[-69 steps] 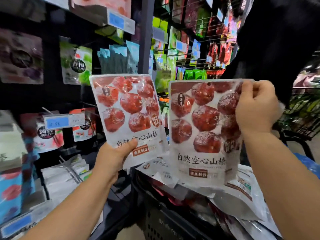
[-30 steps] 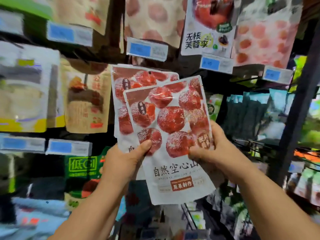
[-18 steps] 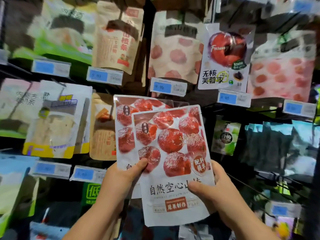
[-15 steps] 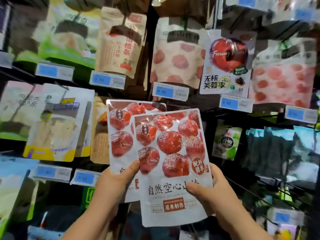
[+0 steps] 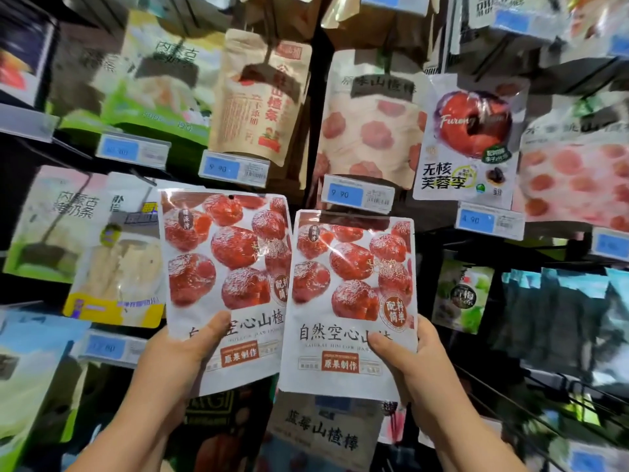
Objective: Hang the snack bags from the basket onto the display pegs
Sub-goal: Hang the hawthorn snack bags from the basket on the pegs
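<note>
Left hand (image 5: 177, 356): my thumb pinches one glossy white hawthorn-print snack bag (image 5: 226, 287).
Right hand (image 5: 413, 361): pinches its twin (image 5: 350, 301).
Progress: neither hung; pegs above not reached.

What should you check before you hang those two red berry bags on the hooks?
1. Left hand grips the left bag by its bottom: ok.
2. Right hand grips the right bag by its bottom: ok.
3. Bags side by side, printed fronts facing out: ok.
4. Hang hole visible on the left bag: ok.
5. Hang hole on the right bag: cannot tell.
6. Free peg for these bags: cannot tell.
</note>
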Motion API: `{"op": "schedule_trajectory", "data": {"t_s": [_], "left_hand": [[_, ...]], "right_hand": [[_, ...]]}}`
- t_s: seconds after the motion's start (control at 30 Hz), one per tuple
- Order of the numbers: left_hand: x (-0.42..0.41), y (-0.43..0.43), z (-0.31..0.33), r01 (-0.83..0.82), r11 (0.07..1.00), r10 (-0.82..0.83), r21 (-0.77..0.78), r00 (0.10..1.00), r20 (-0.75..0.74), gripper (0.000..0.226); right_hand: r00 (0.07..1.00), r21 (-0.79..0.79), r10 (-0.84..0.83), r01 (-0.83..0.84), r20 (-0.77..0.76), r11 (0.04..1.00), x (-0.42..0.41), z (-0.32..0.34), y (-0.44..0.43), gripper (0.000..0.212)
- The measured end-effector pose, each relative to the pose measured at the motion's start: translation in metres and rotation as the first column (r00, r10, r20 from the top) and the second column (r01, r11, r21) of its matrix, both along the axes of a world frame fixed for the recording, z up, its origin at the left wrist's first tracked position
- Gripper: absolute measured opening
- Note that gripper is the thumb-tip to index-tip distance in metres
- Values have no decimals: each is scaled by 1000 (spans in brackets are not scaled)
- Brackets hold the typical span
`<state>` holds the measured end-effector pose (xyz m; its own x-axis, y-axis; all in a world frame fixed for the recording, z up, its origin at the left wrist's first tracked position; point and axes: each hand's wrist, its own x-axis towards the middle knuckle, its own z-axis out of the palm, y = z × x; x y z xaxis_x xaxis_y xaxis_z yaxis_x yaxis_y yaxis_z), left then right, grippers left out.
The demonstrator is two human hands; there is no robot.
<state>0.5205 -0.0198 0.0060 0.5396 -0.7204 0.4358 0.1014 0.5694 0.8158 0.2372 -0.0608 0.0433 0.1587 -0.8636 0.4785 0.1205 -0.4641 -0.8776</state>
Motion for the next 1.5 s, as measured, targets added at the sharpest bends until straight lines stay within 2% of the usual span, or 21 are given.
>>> {"op": "schedule_trajectory", "data": {"t_s": [0.1,0.2,0.4,0.53,0.63,0.7,0.83,1.0,1.1,1.3,1.37,1.5], "left_hand": [[4,4,2,-40,999,40,2,999,-9,13],[8,6,-1,-73,997,72,23,997,9,14],[10,6,-4,-42,999,42,24,999,-7,37],[14,4,-5,12,1000,-11,18,999,-40,77],[14,4,-7,19,1000,-18,24,998,-58,85],[13,6,-6,16,1000,-14,25,998,-62,80],[13,7,-6,-31,997,33,64,998,-44,55],[18,4,-10,-6,999,9,37,997,-79,66],[20,4,-11,-4,999,9,50,994,-105,52],[24,10,-8,-101,992,104,72,994,-38,22],[25,11,-10,-121,990,123,74,992,-16,30],[26,13,-12,-105,993,107,57,993,-43,42]], "right_hand": [[1000,3,3,-3,11,1000,5,-1,-6,64],[1000,-1,7,-7,25,1000,6,-6,-10,72],[999,-36,4,-3,39,999,10,-10,-15,75],[998,-41,9,-6,56,999,13,-14,-17,69],[996,-47,13,-9,84,999,16,-16,-20,69],[995,-57,23,-17,98,998,19,-15,-23,69],[998,-74,6,-1,63,997,22,-10,-32,69],[999,-62,-7,11,52,998,22,-10,-36,68],[998,-39,-26,28,53,999,23,-8,-40,69],[993,44,-113,115,-44,992,20,-3,-70,95],[985,38,-151,154,-83,987,18,-8,-83,93],[904,-8,-371,378,-211,926,20,-7,-70,68]]}}
